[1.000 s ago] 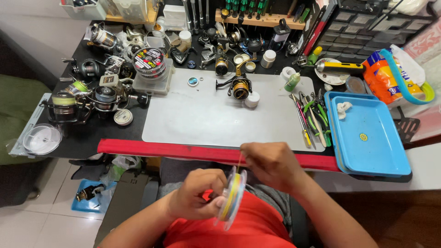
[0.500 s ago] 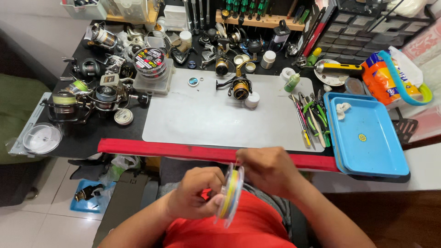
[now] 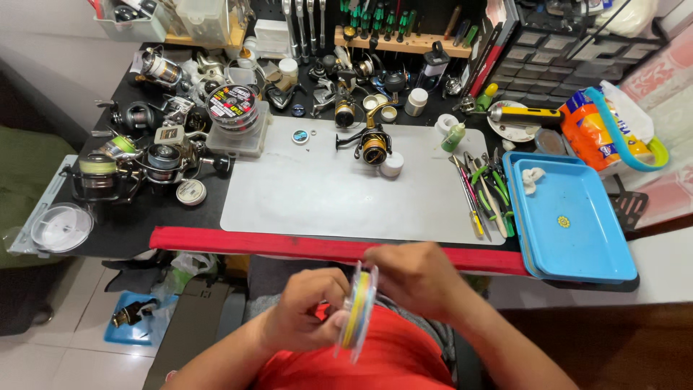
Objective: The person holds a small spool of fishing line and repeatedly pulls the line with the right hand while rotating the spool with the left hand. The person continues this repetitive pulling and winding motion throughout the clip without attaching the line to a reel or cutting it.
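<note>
A clear plastic spool of yellow-green fishing line [image 3: 359,309] stands edge-on in my lap, below the table's red front edge [image 3: 289,244]. My left hand [image 3: 307,310] grips its left face. My right hand [image 3: 415,278] closes over its top right rim, fingers pinching at the line. Farther off, on the grey work mat [image 3: 317,195], stands a gold and black spinning reel [image 3: 372,144] with a small white cap beside it.
Several fishing reels [image 3: 144,155] and line spools [image 3: 231,105] crowd the table's left side. Pliers and hand tools [image 3: 485,191] lie right of the mat, beside a blue tray [image 3: 577,224]. A screwdriver rack and drawer cabinets line the back. An orange bottle [image 3: 595,133] stands far right.
Both hands, with the spool, have dropped slightly from the table edge toward my lap. The thin line that ran up from the spool is no longer visible.
</note>
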